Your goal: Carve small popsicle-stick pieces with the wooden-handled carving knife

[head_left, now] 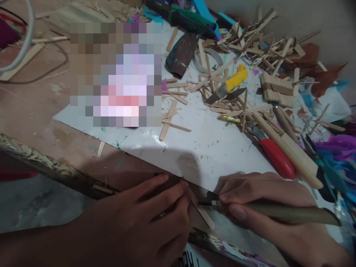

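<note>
My left hand [158, 215] lies low over the front edge of the table, fingers bent and pressed down on a flat wooden craft stick [205, 216]. One end of the stick sticks out to the right; the other end and my thumb are hidden. My right hand [256, 200] is closed around the wooden handle of a carving tool [294, 213]. Its thin dark metal tip points left and meets or hovers just over the stick, close to my left fingertips; contact is hard to tell.
A white sheet [133, 142] covers part of the table. Loose sticks, a bundled stack of sticks [277, 89], a yellow-handled cutter [233, 81], a red-handled tool [278, 157], a tape roll [208, 60] and a green tool [191, 20] lie beyond. A pixelated patch hides the upper left.
</note>
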A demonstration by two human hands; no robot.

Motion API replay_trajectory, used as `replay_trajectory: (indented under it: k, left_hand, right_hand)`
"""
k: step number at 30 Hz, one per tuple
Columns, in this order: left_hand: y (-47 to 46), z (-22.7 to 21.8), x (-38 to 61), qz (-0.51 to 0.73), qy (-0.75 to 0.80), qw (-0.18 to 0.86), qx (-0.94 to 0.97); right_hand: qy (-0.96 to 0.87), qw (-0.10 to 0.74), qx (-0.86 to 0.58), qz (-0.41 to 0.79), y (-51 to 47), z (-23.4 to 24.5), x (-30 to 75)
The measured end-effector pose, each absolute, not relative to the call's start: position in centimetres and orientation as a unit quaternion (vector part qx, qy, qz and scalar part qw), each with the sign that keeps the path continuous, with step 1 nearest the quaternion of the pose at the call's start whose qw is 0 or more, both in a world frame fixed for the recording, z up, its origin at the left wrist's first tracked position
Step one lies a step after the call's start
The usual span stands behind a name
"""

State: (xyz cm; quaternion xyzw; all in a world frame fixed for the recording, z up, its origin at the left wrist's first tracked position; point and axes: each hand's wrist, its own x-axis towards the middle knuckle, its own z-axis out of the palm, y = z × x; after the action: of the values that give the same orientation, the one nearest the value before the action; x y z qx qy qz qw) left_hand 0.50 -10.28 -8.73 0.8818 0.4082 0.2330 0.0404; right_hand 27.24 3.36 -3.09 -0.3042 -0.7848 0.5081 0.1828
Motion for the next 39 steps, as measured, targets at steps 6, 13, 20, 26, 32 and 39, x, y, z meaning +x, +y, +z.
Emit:
replay_trajectory:
  k: [6, 13, 20, 26, 32, 39]
  left_hand:
    - [-10.2, -8.7, 0.7, 0.239, 0.415, 0.048, 0.877]
    - [-10.2, -8.6, 0.4, 0.226, 0.410, 0.057, 0.882]
    - [-9.9, -8.1, 0.7, 0.246, 0.404, 0.074, 0.878]
    - [-9.5, -8.3, 0.5, 0.263, 0.397, 0.052, 0.878]
    - [-9.6, -9.2, 0.9, 0.242, 0.393, 0.062, 0.885]
    - [-9.3, -9.1, 1.2, 0.220, 0.424, 0.084, 0.874]
  right_hand:
    - [-0.802, 0.124, -0.284, 0.510, 3.6, -2.5, 26.9]
    - [-0.785, 0.157, -0.277, 0.532, 3.9, -3.4, 27.4]
    - [-0.752, 0.159, -0.270, 0.580, 4.1, -3.2, 27.5]
    - [-0.714, 0.167, -0.282, 0.619, 4.2, -4.4, 28.5]
    - [-0.702, 0.151, -0.291, 0.632, 4.1, -5.1, 28.8]
    - [-0.708, 0.121, -0.289, 0.632, 4.1, -6.3, 28.8]
